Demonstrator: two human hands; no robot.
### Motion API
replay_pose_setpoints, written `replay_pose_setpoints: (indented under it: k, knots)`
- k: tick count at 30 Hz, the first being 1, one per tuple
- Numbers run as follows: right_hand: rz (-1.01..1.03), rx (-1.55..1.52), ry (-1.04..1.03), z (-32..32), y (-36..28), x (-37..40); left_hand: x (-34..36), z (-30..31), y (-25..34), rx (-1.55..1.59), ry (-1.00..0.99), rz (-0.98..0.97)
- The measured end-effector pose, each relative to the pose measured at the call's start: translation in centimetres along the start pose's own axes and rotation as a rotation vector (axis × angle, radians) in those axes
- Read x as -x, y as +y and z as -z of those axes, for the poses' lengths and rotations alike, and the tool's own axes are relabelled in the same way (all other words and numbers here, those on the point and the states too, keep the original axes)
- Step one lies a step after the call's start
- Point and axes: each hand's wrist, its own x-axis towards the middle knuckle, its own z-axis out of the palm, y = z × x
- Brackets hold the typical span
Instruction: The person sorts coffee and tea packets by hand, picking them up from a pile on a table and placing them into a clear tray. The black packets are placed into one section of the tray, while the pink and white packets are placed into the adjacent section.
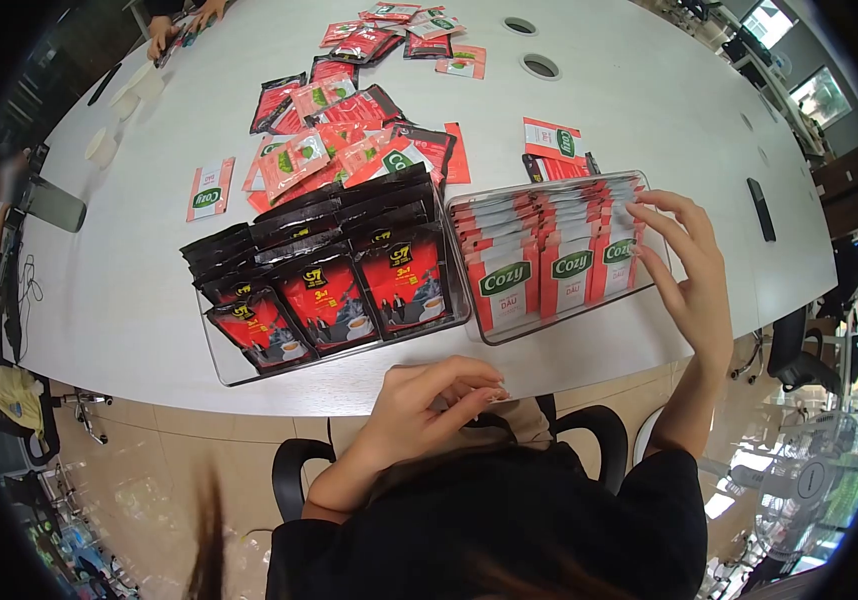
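Note:
My right hand reaches over the right end of a clear tray, thumb and fingers spread apart. Its fingertips touch or nearly touch the right-hand row of pink-and-white Cozy tea sachets, which stand in three rows. My left hand is curled closed in front of the table's near edge, with nothing visible in it. Beside the tea tray, to its left, a second clear tray bears black-and-red G7 coffee sachets, also in three rows and leaning back.
Behind the trays lies a loose pile of mixed sachets. A few more sachets are behind the tea tray, and one Cozy sachet lies at left. A black phone is at right. Another person's hands are at the far left.

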Motion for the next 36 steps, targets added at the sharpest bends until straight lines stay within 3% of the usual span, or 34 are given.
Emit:
replay_pose_setpoints:
  k: [2,6,10,13,22,28,36]
  knots:
    - [-0.025,-0.097,-0.011,0.3,-0.9,-0.1,0.0,-0.1,0.0,0.010,0.013,-0.001]
    - [-0.031,-0.183,-0.596,0.7,-1.7,-0.2,0.0,-0.1,-0.1,-0.009,0.009,0.025]
    - [-0.046,-0.166,-0.736,-0.1,-1.2,-1.1,0.0,-0.2,-0.1,-0.005,0.014,0.037]
    - [0.032,-0.194,-0.580,-0.8,-0.5,-0.9,0.0,-0.2,0.0,-0.020,-0.001,0.046]
    - [-0.003,-0.213,-0.682,0.0,-0.7,-1.1,-0.1,-0.2,-0.1,-0.045,-0.012,0.032]
    - [0.168,-0.377,-0.798,-1.9,-1.8,-1.3,-0.2,-0.1,0.1,-0.056,-0.021,0.028]
    - [0.259,-0.407,-0.708,-2.7,-3.3,-1.9,0.2,0.2,0.1,0.055,-0.022,-0.050]
